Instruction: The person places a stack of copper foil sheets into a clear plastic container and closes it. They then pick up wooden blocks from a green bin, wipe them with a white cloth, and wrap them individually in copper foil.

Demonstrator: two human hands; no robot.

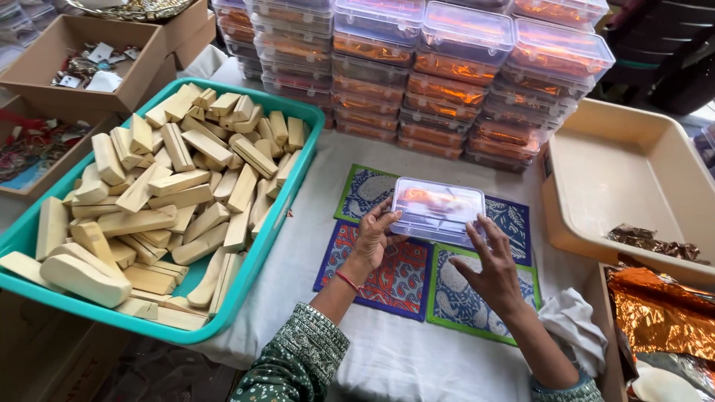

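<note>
A clear plastic box with a lid point(438, 211), holding something orange, is held above several patterned fabric squares point(395, 275) on the white cloth. My left hand point(374, 234) grips its left end with thumb and fingers. My right hand point(490, 266) touches its right front edge with spread fingers. A red thread is on my left wrist.
A teal tray point(257, 257) heaped with pale wooden blocks stands at the left. Stacks of closed clear boxes point(447, 74) with orange contents fill the back. A beige tray point(633, 171) sits at the right, orange foil point(659, 313) below it. Cardboard boxes point(45, 67) stand at far left.
</note>
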